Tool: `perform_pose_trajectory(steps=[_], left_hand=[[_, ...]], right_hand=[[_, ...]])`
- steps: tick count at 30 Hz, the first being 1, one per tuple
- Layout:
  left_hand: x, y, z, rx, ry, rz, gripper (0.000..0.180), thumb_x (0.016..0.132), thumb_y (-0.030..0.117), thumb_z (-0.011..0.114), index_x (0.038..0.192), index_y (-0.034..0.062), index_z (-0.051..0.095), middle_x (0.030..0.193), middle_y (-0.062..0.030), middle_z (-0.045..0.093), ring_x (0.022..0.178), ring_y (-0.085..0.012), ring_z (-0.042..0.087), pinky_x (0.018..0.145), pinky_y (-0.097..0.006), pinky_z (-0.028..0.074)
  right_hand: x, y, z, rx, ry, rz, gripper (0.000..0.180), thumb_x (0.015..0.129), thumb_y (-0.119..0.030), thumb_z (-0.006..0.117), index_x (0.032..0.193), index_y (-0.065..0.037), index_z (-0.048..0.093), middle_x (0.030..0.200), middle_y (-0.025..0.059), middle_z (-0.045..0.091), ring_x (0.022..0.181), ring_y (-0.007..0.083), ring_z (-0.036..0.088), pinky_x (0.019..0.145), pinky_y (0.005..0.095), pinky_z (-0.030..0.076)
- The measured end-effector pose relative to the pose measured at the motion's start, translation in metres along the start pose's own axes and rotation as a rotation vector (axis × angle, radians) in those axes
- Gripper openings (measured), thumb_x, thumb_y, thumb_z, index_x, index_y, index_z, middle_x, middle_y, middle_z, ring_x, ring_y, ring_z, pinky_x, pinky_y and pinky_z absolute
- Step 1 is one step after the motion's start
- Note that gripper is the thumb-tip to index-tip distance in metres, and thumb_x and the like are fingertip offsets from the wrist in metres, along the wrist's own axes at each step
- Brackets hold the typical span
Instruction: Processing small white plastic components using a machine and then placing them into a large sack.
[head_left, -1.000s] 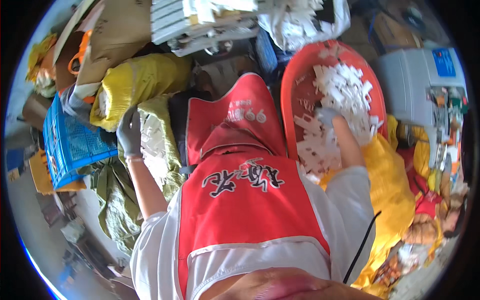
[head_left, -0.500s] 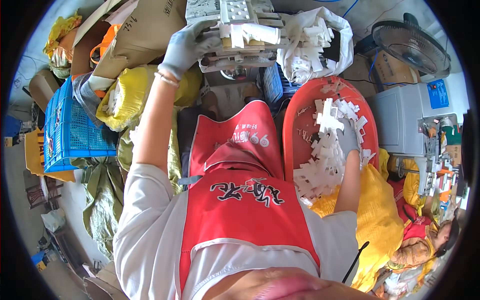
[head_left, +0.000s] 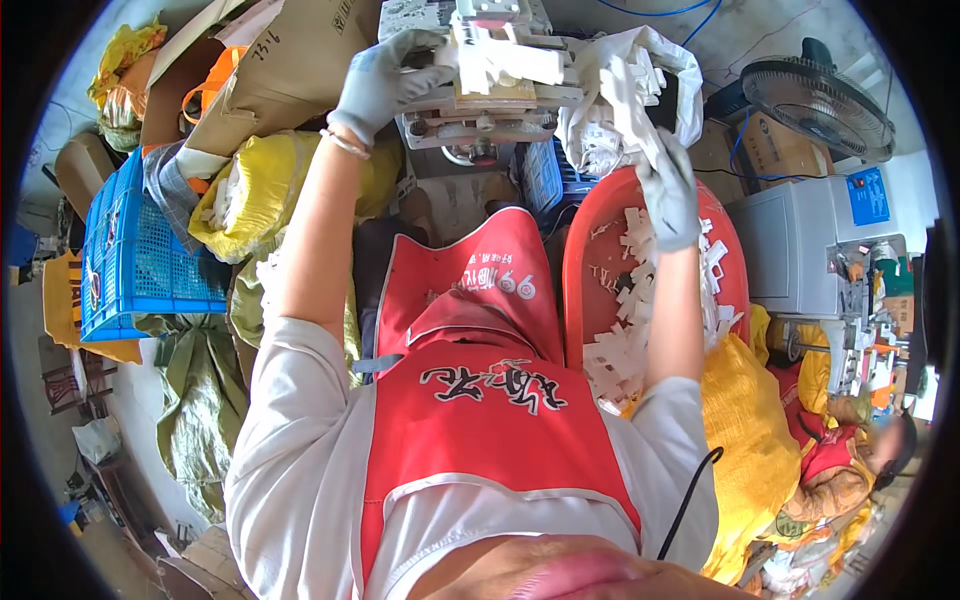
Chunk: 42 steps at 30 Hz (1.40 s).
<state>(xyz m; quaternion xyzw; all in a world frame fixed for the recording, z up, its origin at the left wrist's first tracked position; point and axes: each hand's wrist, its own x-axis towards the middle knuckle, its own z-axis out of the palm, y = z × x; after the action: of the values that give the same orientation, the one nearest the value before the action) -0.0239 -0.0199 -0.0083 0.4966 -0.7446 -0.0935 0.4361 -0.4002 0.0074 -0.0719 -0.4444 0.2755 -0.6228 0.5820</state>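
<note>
My left hand point(head_left: 390, 85), in a pale grey glove, is at the bench machine point(head_left: 480, 125), fingers curled at the left end of a white plastic piece point(head_left: 515, 63). That piece lies across the machine's middle, over a small tan block point(head_left: 495, 97). My right hand point(head_left: 668, 195), gloved alike, is raised over the far part of the red tub point(head_left: 577, 260). Its fingers are closed on another flat white plastic piece point(head_left: 650, 145), which points up toward the white bag. Below that hand, many similar white pieces point(head_left: 630, 340) lie heaped in the tub.
An open white bag point(head_left: 688, 90) of white pieces stands right of the machine, beside a blue basket point(head_left: 548, 180). A black fan point(head_left: 820, 100) and grey cabinet point(head_left: 785, 235) are at right. At left are a cardboard box point(head_left: 290, 70), yellow sack point(head_left: 260, 190) and blue crate point(head_left: 150, 260). Another person point(head_left: 835, 455) sits lower right.
My right hand has risen from the heap in the tub, bringing up a white piece. My left hand has come closer to the piece on the machine, which now sits more tilted.
</note>
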Motion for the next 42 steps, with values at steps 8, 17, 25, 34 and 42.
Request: perform_pose_trajectory(steps=[8,17,25,34,42], left_hand=[[-0.119,-0.033,-0.064,-0.227,0.231,-0.345,0.030,0.078,0.006,0.067,0.105,-0.0023,0.059,0.099,-0.0050,0.062,0.087,-0.0097,0.058,0.081,-0.023,0.046],[-0.299,-0.051,-0.122,-0.213,0.541,-0.779,0.028,0.078,0.008,0.068,0.103,-0.0020,0.060,0.095,-0.0039,0.063,0.086,-0.0095,0.057,0.079,-0.023,0.046],[-0.415,-0.064,-0.139,0.159,0.383,-1.067,0.028,0.081,0.021,0.066,0.102,0.0035,0.063,0.092,-0.0063,0.067,0.081,-0.0126,0.063,0.074,-0.024,0.049],[-0.313,-0.180,-0.092,0.615,-0.220,-0.557,0.036,0.076,0.023,0.062,0.110,0.0123,0.059,0.112,-0.0126,0.059,0.103,-0.0306,0.055,0.088,-0.037,0.044],[-0.302,-0.259,-0.075,0.592,-0.301,-0.707,0.030,0.084,0.035,0.054,0.101,0.0122,0.064,0.093,-0.0126,0.065,0.087,-0.0295,0.062,0.074,-0.036,0.048]], right_hand=[[0.079,0.014,0.085,-0.581,-0.365,0.093,0.032,0.087,-0.009,0.056,0.118,-0.003,0.052,0.095,0.0029,0.057,0.071,0.0068,0.055,0.058,0.0186,0.045],[0.091,-0.002,0.104,-1.186,-0.687,-0.120,0.039,0.084,-0.012,0.053,0.121,-0.002,0.051,0.110,0.0124,0.058,0.104,0.0201,0.052,0.092,0.0295,0.038],[0.032,-0.004,0.080,-1.367,-0.296,-0.435,0.035,0.088,-0.017,0.052,0.117,0.001,0.052,0.119,0.0141,0.053,0.108,0.0236,0.051,0.092,0.0327,0.039],[-0.085,0.021,-0.021,-1.533,-0.325,-0.080,0.023,0.084,-0.011,0.056,0.105,-0.002,0.061,0.104,0.0143,0.061,0.098,0.0267,0.057,0.088,0.0338,0.043],[-0.218,-0.017,-0.144,-1.191,0.320,0.493,0.028,0.086,-0.023,0.055,0.109,-0.007,0.060,0.107,0.0128,0.062,0.092,0.0245,0.060,0.083,0.0330,0.046]])
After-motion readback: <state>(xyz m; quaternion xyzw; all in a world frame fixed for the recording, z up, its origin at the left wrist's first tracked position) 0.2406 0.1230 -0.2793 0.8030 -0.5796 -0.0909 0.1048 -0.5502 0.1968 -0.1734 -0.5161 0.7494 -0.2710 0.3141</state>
